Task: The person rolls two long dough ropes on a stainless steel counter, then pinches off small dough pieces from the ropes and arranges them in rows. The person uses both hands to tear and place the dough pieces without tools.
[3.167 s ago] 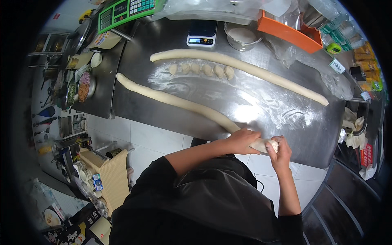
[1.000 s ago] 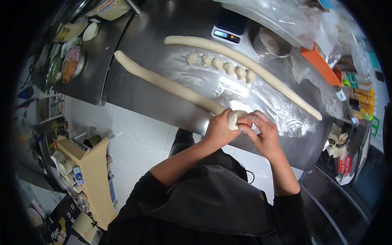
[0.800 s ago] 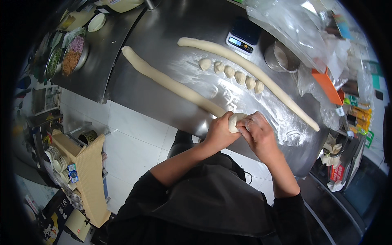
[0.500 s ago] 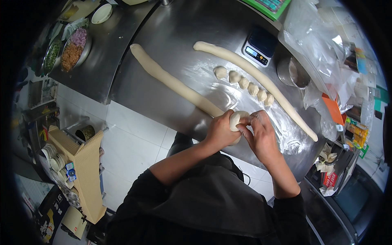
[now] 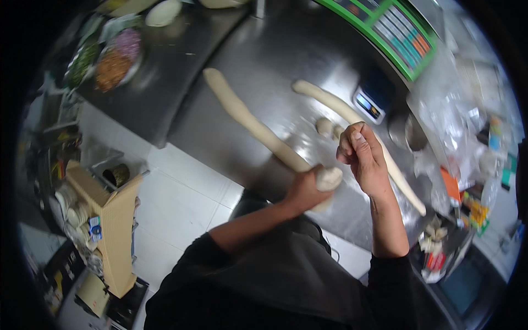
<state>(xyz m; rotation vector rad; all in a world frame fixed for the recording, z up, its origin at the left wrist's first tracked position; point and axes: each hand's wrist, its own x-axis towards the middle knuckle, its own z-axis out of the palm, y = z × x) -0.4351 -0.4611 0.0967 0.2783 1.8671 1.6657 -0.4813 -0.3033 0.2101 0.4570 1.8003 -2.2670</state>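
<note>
My left hand [image 5: 304, 191] is wrapped round the near end of a long dough rope [image 5: 250, 118]. A rounded, pale dough end [image 5: 329, 179] pokes out of its grip. To the right and higher, my right hand [image 5: 362, 157] is raised with its fingers curled in. What it holds, if anything, is hidden. It hangs over a row of small dough balls, of which one ball [image 5: 323, 126] and part of another show. Beyond them a second dough rope [image 5: 404, 179] lies slantwise on the floured metal table [image 5: 247, 60], partly covered by my right hand.
A digital kitchen scale [image 5: 369, 104] stands beside the second rope, near a metal pot [image 5: 410, 132]. Clear plastic bags [image 5: 445, 104] and a green-framed case [image 5: 410, 41] edge the far right. Bowls of chopped fillings [image 5: 113, 69] stand far left. A cardboard box [image 5: 113, 231] stands lower left.
My right hand has parted from the dough at my left hand and moved up and right, over the dough balls. The whole view has shifted, with some blur.
</note>
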